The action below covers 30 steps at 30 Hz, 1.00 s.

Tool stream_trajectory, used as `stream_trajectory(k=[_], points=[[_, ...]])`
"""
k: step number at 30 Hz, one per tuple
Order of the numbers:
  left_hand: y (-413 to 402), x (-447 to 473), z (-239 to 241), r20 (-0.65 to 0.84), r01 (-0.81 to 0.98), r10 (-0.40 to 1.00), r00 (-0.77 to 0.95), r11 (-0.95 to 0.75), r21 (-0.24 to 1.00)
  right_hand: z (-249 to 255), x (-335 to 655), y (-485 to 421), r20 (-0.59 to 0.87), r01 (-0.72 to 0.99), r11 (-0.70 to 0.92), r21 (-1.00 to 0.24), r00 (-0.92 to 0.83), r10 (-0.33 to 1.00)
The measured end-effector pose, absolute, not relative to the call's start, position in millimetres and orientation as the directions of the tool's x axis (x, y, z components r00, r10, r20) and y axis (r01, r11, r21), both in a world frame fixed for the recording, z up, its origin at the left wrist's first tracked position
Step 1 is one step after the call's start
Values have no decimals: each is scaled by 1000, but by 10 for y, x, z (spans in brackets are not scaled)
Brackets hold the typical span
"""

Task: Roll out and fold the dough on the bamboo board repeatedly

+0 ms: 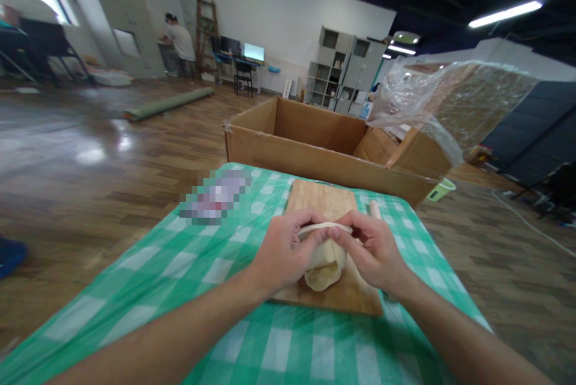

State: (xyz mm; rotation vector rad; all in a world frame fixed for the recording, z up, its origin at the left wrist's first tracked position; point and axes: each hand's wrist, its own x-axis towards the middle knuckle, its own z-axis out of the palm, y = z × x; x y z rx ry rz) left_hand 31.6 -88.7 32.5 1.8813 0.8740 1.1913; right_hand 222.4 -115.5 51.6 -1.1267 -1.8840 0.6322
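Note:
A pale piece of dough [324, 274] is held over a wooden cutting board [317, 196]. Its upper edge is folded over, and a rounded flap hangs down toward me. My left hand [292, 247] pinches the folded edge from the left, thumb in front and fingers behind. From the other side my right hand [371, 247] grips the same edge, its thumb tip close to the left thumb. The fingertips behind the dough are partly hidden. Just past my right hand lies a rolling pin [375, 210], mostly covered by that hand.
A green-and-white checked cloth [216, 337] covers the table. A blurred-out flat item [218, 196] lies at its far left corner. Beyond the far edge stands a large cardboard box [306, 148] with plastic wrap [414, 91]. Two people [180, 40] sit farther back at the left.

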Motion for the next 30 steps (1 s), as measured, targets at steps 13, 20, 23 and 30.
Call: stream_trajectory(k=[13,20,23,30], points=[[-884,298,278,484,247,778,402,-601,760,363,2274,-1086,336,447,407,-796,-233,913],[-890,290,276,469,307,780,413,-605,735,446,2227,-1137,397,494,490,-718,-288,872],[-892,291,277,445,266,800,402,-567,779,434,2202,-1149,371,447,448,-774,-254,893],[-842,294,207,409,252,870,275,-476,843,337,2229,-1066,214,299,280,-912,-236,948]])
